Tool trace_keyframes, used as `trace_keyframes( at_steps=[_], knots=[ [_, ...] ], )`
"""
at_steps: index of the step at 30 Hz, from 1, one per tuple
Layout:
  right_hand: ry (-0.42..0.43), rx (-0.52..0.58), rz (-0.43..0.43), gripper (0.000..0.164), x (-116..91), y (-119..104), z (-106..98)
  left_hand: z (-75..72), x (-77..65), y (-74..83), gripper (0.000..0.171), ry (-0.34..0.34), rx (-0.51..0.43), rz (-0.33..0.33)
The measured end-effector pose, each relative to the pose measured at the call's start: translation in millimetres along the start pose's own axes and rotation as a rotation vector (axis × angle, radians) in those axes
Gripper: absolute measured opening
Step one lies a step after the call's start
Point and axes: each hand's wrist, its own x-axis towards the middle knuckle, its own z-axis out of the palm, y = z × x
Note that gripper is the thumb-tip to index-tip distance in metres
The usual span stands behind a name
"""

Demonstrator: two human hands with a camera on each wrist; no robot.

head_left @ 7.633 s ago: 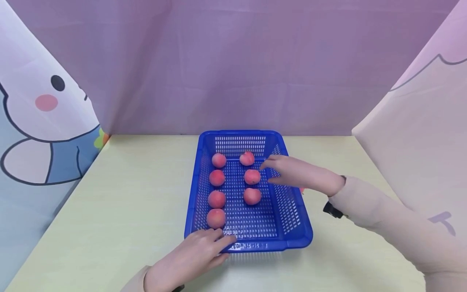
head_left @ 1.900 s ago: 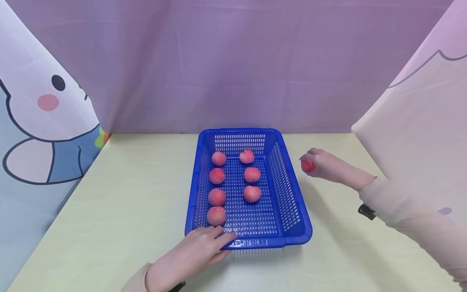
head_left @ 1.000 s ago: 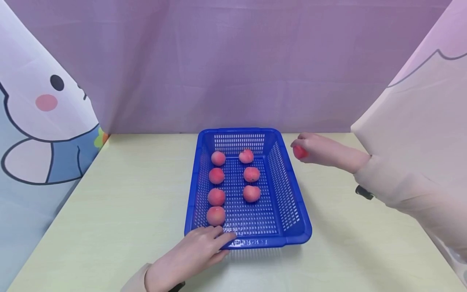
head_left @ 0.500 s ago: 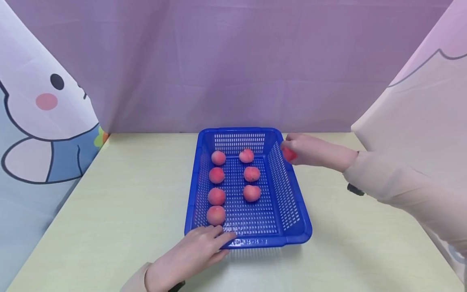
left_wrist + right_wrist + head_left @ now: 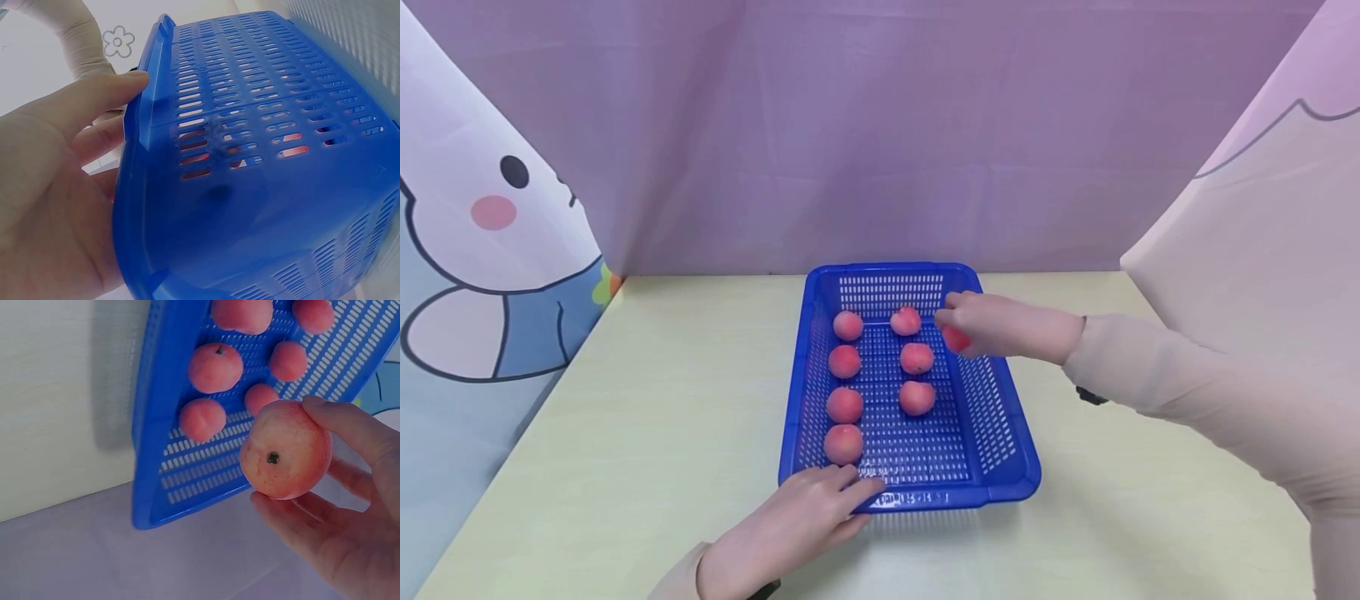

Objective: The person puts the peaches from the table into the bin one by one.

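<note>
My right hand (image 5: 992, 325) grips a pinkish-red peach (image 5: 285, 450) between thumb and fingers, over the right side of the blue plastic basket (image 5: 910, 500). A dark stem spot shows on this peach in the right wrist view. Inside the basket, peaches stand in two columns: several on the left, such as the nearest peach (image 5: 843, 444), and three on the right, including the front peach (image 5: 917, 398). My left hand (image 5: 808, 512) holds the basket's near rim at its left part. The left wrist view shows the thumb (image 5: 119, 90) against the rim's outer side.
The basket stands on a pale yellow table (image 5: 700, 375). A purple cloth (image 5: 880, 142) hangs behind it. Printed cloths with cartoon figures flank the table, one on the left (image 5: 482, 250) and one on the right (image 5: 1285, 250).
My right hand was without a peach at first, then held one to the right of the basket. It has since moved left over the basket. The left hand has stayed on the rim.
</note>
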Motion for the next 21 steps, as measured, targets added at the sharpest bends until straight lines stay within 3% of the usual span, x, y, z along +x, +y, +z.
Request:
trace_keyframes(
  at_steps=[5,12,21],
  knots=[
    [-0.014,0.001,-0.036,0.032,5.8,-8.4,2.8,0.4,-0.1,-0.4,0.029,0.021,0.015,0.014],
    [-0.132,0.012,-0.012,0.048,12.2,-23.0,5.4,0.4,0.4,-0.4,0.029,0.018,0.017,0.016],
    [-0.178,-0.035,-0.096,0.040,17.6,-40.9,9.9,0.4,0.0,-0.8,0.029,0.009,0.012,0.007]
  ],
)
